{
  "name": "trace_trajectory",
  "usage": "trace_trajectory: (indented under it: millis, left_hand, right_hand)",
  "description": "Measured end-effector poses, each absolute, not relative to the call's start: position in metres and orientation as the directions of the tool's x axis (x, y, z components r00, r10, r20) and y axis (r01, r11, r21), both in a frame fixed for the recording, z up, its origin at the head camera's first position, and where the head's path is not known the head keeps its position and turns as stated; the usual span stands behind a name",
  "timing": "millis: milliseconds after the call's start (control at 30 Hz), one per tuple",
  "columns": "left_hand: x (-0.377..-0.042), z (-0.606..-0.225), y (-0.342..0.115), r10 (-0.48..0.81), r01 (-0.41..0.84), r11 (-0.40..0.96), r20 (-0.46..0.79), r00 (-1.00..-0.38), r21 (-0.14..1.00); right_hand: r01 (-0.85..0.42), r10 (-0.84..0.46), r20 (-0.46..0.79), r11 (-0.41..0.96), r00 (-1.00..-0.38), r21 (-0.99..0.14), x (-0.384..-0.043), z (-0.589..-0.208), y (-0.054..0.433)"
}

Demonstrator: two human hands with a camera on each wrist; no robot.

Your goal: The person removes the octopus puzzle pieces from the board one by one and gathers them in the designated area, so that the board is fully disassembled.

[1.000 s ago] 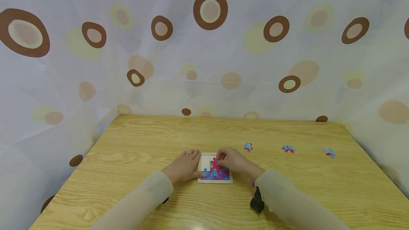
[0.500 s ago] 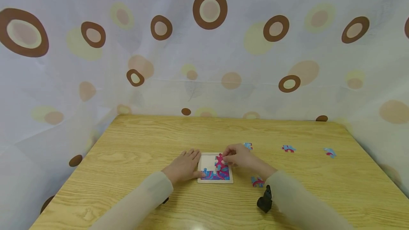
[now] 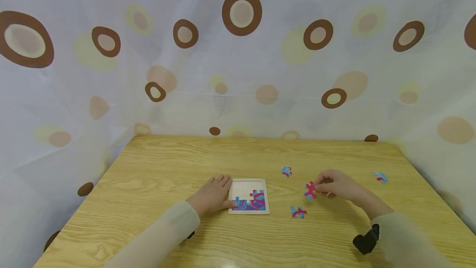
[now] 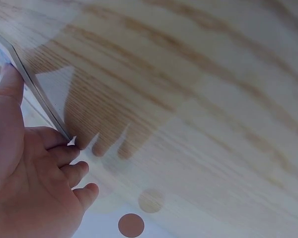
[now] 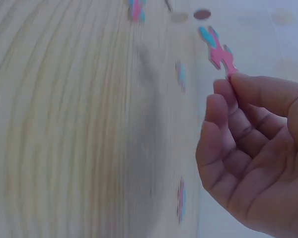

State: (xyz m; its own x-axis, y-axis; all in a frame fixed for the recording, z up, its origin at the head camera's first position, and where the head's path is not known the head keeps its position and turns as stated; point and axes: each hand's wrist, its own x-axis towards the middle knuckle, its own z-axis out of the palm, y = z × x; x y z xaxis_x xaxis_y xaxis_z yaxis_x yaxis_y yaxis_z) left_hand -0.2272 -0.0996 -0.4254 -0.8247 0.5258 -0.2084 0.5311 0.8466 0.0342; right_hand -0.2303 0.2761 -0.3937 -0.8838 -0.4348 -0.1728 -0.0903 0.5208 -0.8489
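Observation:
My left hand (image 3: 213,195) lies at the left edge of a square puzzle tray (image 3: 267,202). In the left wrist view, the thumb (image 4: 11,82) presses on the tray's rim while the other fingers extend along its side. Joined pieces (image 3: 259,201) in blue, purple and pink fill the tray's lower part and right side; bare tray shows at upper left. To the right of the tray, my right hand (image 3: 336,185) pinches a pink and blue puzzle piece (image 3: 310,191) between thumb and fingers. The right wrist view shows this piece (image 5: 221,52) held up off the table by one end.
Loose puzzle pieces lie on the wooden table (image 3: 178,156): one (image 3: 298,212) below the held piece, one (image 3: 286,171) behind the tray, one (image 3: 380,177) at far right. Another (image 3: 329,170) is mostly hidden behind my right hand. A patterned curtain (image 3: 267,73) hangs behind the table.
My right hand has lifted the pink piece out of the tray and carried it to the right over the table. My left hand stays on the tray's left edge.

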Motion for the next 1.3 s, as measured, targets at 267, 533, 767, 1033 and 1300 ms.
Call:
trace_trajectory:
  millis: [267, 533, 767, 1033, 1300]
  left_hand:
    - [-0.227, -0.426, -0.1, 0.529, 0.534, 0.845, -0.2, -0.824, 0.035]
    - [-0.226, -0.424, -0.1, 0.53, 0.536, 0.844, -0.203, -0.823, 0.033]
    - [-0.224, -0.42, -0.099, 0.534, 0.537, 0.842, -0.201, -0.822, 0.04]
    - [-0.223, -0.42, -0.099, 0.534, 0.537, 0.842, -0.203, -0.82, 0.049]
    - [-0.224, -0.421, -0.099, 0.533, 0.538, 0.842, -0.207, -0.82, 0.036]
  right_hand:
    - [-0.076, -0.487, -0.242, 0.546, -0.839, -0.834, -0.216, -0.404, 0.339]
    - [-0.075, -0.489, -0.281, 0.589, -0.826, -0.804, -0.208, -0.409, 0.359]
    - [-0.074, -0.496, -0.303, 0.606, -0.814, -0.792, -0.209, -0.412, 0.362]
    - [-0.069, -0.49, -0.308, 0.61, -0.815, -0.789, -0.21, -0.412, 0.362]
    - [-0.134, -0.479, -0.23, 0.613, -0.847, -0.779, -0.214, -0.406, 0.356]
